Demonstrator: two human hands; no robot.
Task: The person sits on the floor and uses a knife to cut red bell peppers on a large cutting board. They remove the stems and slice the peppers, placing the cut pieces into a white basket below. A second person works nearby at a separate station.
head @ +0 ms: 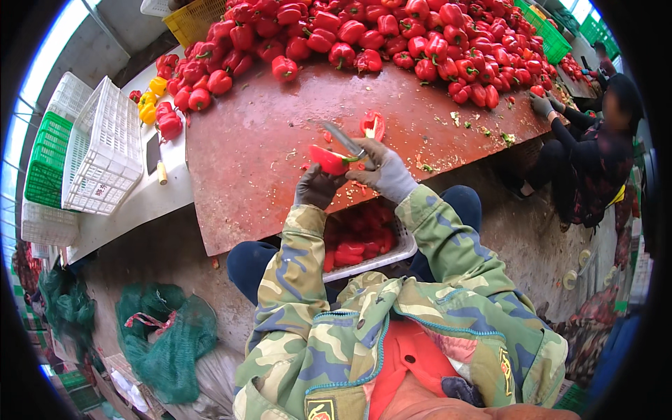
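My gloved left hand point(318, 187) grips a cut piece of red bell pepper point(329, 160) with a bit of green stem at its right end. In my gloved right hand point(386, 170) is a knife point(342, 138), its blade pointing up and to the left above the pepper piece. Just beyond my right hand, another cut pepper half point(372, 125) lies on the red-brown tabletop point(236, 173), its pale core showing. Below my hands, between my knees, a white plastic crate point(370, 266) holds cut red pepper pieces point(357, 247).
A large heap of whole red bell peppers point(367, 39) covers the far side. Several yellow peppers point(148, 107) sit at left, near a cleaver point(154, 155) and stacked plastic crates point(105, 152). At right, a co-worker point(583, 142) sits by the table. A green mesh sack point(163, 336) lies lower left.
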